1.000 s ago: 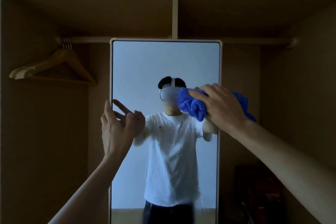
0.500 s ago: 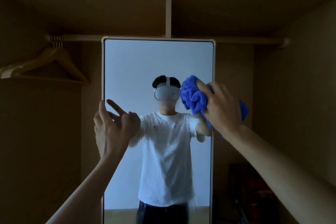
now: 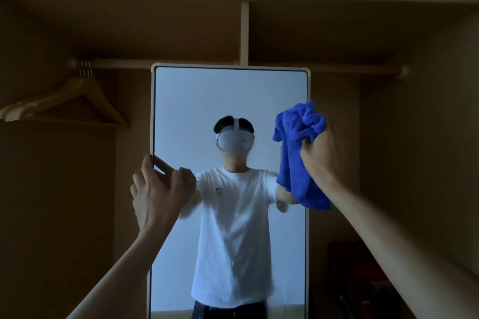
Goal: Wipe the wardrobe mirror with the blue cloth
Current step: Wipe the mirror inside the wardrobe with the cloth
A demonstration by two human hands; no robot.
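Note:
A tall mirror (image 3: 228, 101) in a pale frame stands upright inside the open wardrobe, reflecting a person in a white T-shirt. My right hand (image 3: 322, 155) grips a bunched blue cloth (image 3: 295, 153) at the mirror's right edge, about mid-height; part of the cloth hangs down below the fist. My left hand (image 3: 158, 194) is at the mirror's left edge with its fingers curled; the thumb lies along the frame. Whether the fingers clasp the frame is unclear. Faint streaks show on the lower glass.
A wooden rail (image 3: 166, 62) runs across behind the mirror's top, with wooden hangers (image 3: 77, 101) at the left. A vertical divider (image 3: 244, 33) rises above the mirror. A dark object (image 3: 363, 280) sits low at the right inside the wardrobe.
My right hand has carried the cloth rightward to the mirror's right edge, and more cloth now hangs loose. My left hand's fingers have curled in from spread.

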